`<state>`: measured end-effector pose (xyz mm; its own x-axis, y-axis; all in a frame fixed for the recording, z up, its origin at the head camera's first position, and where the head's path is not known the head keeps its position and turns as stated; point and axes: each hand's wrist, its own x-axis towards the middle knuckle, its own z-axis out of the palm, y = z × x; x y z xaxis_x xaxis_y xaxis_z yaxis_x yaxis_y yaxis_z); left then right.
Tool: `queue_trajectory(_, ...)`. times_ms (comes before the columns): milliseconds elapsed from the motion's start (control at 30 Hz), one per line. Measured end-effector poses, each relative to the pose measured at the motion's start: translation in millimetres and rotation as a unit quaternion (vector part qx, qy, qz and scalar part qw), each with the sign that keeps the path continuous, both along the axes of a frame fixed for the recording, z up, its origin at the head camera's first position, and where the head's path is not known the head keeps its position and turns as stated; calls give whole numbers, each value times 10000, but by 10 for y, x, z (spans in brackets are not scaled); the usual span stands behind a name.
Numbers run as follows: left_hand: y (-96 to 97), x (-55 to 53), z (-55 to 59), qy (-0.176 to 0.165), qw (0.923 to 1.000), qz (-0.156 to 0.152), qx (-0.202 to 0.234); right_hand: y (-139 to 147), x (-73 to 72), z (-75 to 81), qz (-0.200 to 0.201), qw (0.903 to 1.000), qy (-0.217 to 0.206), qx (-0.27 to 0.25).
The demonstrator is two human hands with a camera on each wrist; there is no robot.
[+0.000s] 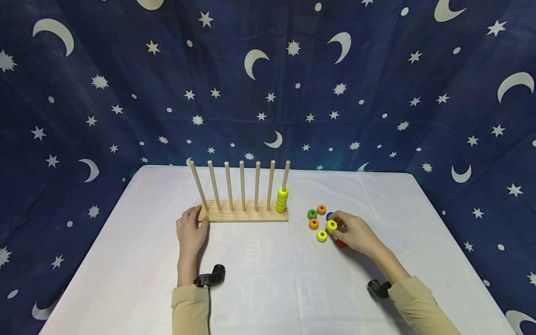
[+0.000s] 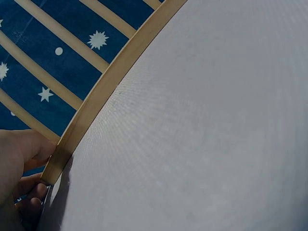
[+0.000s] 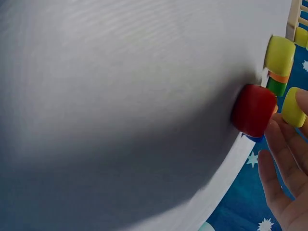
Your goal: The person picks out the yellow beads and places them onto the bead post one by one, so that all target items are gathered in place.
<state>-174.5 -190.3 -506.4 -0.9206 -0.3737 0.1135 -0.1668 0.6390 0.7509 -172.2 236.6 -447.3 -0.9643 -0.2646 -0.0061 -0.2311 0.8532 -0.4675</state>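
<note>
My left hand grips the left end of a wooden peg stand, thumb in front and fingers behind. Several upright pegs rise from its base, and a stack of yellow beads sits on the rightmost one. To the right, my right hand pinches a yellow bead between thumb and fingertips; the right wrist view shows that bead raised off the cloth. Beneath and beside this hand lie a red bead, partly hidden, and a blue bead, also partly covered.
Left of the right hand are a loose yellow bead, two orange beads, one nearer and one farther, and a green bead. A white cloth covers the table. Behind it hangs a dark blue curtain with moons and stars.
</note>
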Motion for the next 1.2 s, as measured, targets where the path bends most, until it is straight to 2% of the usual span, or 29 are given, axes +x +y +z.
queue_trajectory(200,-3,-2,-1,62,10000,-20,4,-39,0,37,-53,9998,42,-173)
queue_trajectory(633,-11,-4,-2,-52,10000,-13,34,-137,10,107,-116,9963,290,-803)
queue_trajectory(867,-12,-4,3,-78,10000,-31,-6,-212,20,142,-376,9920,364,-1147)
queue_trajectory(1000,-12,-2,-2,-62,10000,-20,-11,-248,11,162,-481,9880,545,-1362)
queue_trajectory(1200,-14,-3,1,-77,10000,-33,23,-308,-24,224,-412,9821,871,-1618)
